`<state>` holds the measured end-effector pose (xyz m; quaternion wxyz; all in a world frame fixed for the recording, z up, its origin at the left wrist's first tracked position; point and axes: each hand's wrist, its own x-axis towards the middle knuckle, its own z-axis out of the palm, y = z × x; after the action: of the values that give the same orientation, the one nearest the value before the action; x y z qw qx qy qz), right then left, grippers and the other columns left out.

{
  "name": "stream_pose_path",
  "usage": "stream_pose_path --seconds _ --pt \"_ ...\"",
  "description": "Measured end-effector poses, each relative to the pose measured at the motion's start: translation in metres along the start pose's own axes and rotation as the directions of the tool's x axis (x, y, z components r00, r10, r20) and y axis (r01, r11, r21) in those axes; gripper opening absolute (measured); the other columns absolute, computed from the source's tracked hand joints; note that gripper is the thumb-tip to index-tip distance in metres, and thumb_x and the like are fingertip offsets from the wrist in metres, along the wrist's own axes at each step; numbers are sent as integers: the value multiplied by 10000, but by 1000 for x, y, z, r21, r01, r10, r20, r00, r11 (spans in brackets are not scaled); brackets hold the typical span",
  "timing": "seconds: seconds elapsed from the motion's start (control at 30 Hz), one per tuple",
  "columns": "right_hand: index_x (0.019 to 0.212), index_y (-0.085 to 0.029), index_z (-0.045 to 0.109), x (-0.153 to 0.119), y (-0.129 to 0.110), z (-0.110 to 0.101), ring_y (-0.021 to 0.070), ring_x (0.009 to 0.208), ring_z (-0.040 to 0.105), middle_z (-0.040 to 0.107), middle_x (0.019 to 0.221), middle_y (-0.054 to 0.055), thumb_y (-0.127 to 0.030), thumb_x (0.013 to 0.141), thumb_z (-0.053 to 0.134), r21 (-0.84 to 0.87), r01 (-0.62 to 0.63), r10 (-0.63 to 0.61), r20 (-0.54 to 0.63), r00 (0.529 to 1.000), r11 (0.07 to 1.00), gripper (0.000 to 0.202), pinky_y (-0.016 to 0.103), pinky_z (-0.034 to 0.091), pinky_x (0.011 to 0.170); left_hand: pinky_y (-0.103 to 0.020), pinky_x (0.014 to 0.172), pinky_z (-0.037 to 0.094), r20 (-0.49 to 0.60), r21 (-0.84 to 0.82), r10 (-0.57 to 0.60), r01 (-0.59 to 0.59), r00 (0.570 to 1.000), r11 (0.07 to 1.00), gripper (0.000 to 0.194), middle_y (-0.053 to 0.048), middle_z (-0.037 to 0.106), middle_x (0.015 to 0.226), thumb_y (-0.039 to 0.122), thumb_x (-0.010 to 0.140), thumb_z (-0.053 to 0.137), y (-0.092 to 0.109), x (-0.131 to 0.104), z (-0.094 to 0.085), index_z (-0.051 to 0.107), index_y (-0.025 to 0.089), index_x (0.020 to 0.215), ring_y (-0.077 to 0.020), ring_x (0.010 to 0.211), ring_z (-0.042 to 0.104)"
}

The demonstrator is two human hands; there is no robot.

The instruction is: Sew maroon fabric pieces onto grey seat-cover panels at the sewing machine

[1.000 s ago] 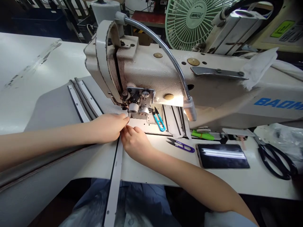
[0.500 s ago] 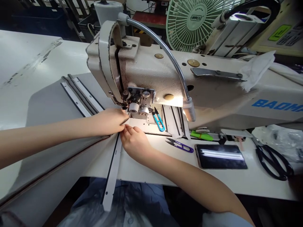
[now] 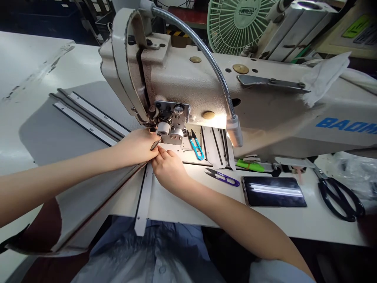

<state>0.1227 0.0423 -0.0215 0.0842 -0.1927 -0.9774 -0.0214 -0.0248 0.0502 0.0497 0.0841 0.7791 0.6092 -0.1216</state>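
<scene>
Shirtfront, pale blue, showed nearest, the tip of a white strip overhanging the table edge above it. The strip ran up to the right hand, whose fingers bunched where it passed from sight; whether they pinched it, I couldn't tell. Just beside, the left hand lay over grey fabric, its grip hidden from me. Past both hands stood the sewing machine, and behind that, a green fan.

A fan is standing behind the sewing machine. Fabric is lying on the tabletop left of the machine. Right of the right hand, thread snips, a smartphone and scissors are lying in left-to-right order.
</scene>
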Motion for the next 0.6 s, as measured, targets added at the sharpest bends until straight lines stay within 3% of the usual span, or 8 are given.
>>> stream_pose_path --seconds 0.13,0.2,0.27,0.4,0.6 --pt "1135 19 662 -8 -11 -2 303 1117 616 657 1218 258 -83 970 422 18 27 -27 -37 999 999 309 409 501 788 -496 878 454 -137 147 92 -72 986 987 319 -174 638 1146 238 780 516 5 -28 3 668 144 1044 -370 1063 558" --pt "1082 29 672 -12 -18 -4 279 983 638 689 1117 261 -46 956 401 12 73 -72 -57 996 997 308 399 492 728 -483 870 466 -117 150 105 -87 988 985 341 -174 634 1129 228 813 492 6 -39 4 664 137 1093 -347 1029 569" --pt "1031 30 683 -14 -22 -6 266 896 636 706 1029 254 -17 937 392 -5 115 -115 -73 991 993 309 393 476 692 -445 823 481 -30 98 91 -87 995 991 341 -147 650 1010 216 862 437 6 -43 6 665 139 1104 -304 935 595" --pt "1023 37 691 -15 -24 -3 286 915 639 708 1020 263 -6 926 393 -67 122 -129 -97 987 990 316 407 467 712 -409 807 474 77 -4 35 -34 996 999 334 -107 645 916 213 899 397 6 -34 7 669 147 1083 -279 920 611" --pt "1022 13 698 -12 -23 5 300 925 626 712 1002 247 -10 916 401 -75 96 -105 -118 987 993 316 405 453 695 -384 786 465 19 -22 12 -12 1000 1000 294 -110 658 909 244 881 443 1 -13 7 674 153 1038 -290 937 623"
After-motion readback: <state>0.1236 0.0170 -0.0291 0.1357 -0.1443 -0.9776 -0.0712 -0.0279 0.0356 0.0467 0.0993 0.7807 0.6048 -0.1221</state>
